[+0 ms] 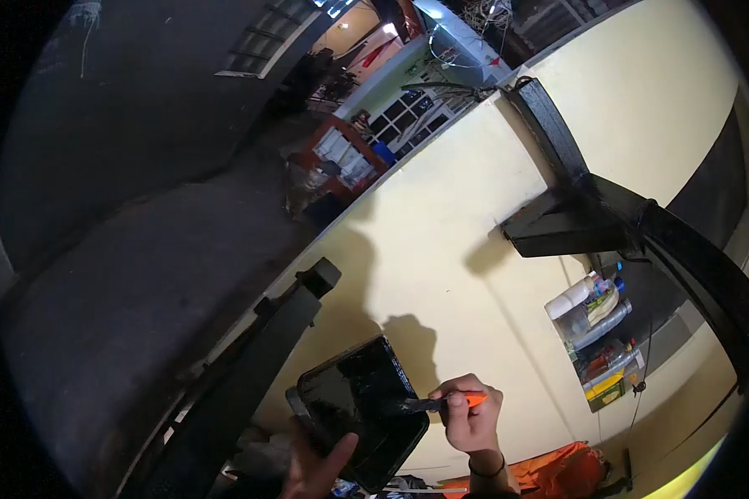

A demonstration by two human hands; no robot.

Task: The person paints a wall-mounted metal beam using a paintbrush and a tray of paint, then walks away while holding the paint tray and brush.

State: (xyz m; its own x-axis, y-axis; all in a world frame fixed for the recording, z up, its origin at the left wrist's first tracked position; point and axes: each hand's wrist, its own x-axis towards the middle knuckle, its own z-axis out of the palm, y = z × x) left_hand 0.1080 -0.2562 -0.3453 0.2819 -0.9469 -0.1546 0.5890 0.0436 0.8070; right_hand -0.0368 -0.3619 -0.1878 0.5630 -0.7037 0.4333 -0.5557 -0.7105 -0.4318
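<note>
Two hands, apart from each other, and two tools, one in each. The left hand (318,464) is clamped on one tray (341,391), its thumb over the near edge; its other fingers are largely hidden. The tray, black and glossy inside, is tilted and lies low in the view, in front of one cream wall (449,274). The right hand (474,420), with one dark band (493,467) at the wrist, is closed around one brush (429,406). The brush has one orange handle end; its dark bristles point left, within the tray's outline. Whether they touch the tray's floor cannot be told.

Two black beam structures flank the tray: one straight beam (258,358) at left, and one branched frame (587,204) at upper right, set against the wall. One recess at right holds several bottles (599,320), at least four. One orange cloth (562,472) lies below the right hand. Two windows appear in the background, one barred (266,37), one gridded (408,116).
</note>
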